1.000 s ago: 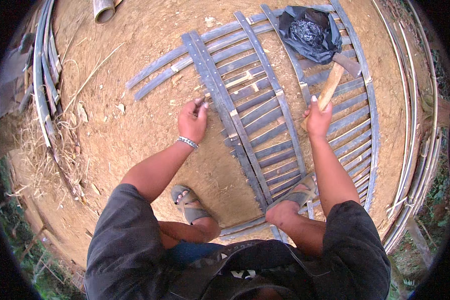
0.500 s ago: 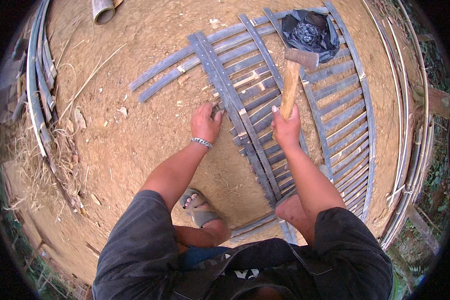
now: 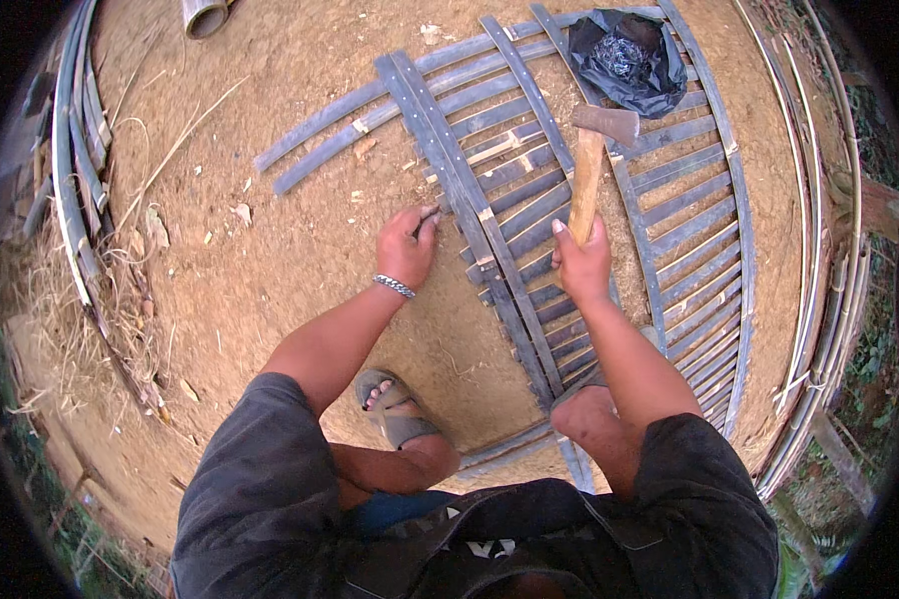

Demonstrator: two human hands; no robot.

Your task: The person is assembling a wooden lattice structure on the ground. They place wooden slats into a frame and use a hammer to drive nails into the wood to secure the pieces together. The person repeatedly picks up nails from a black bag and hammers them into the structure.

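My right hand (image 3: 581, 262) is wrapped round the wooden handle of a hatchet (image 3: 586, 185), its metal head raised above a slatted panel of dark bamboo strips (image 3: 659, 215). The panel lies on the ground, with long rails crossing many slats. At the panel's left edge, my left hand (image 3: 407, 248) has thumb and fingers closed on the dark end of a slat (image 3: 445, 203), which they partly hide. A paired rail (image 3: 440, 150) with small fastener heads runs just right of that hand. On the panel's far part rests a black plastic bag (image 3: 626, 62) holding a heap of small shiny metal pieces, probably nails.
Two long strips (image 3: 315, 160) jut out from the panel's far left. Bamboo poles (image 3: 65, 190) and dry shavings (image 3: 55, 349) lie at left, more poles (image 3: 834, 329) at right. A cut bamboo tube (image 3: 206, 18) sits at the far edge. My sandalled foot (image 3: 398, 409) stands beside the panel.
The view has shifted slightly, so the panel and bag appear a little higher. My left hand has drawn slightly away from the paired rail. The hatchet remains raised in my right hand.
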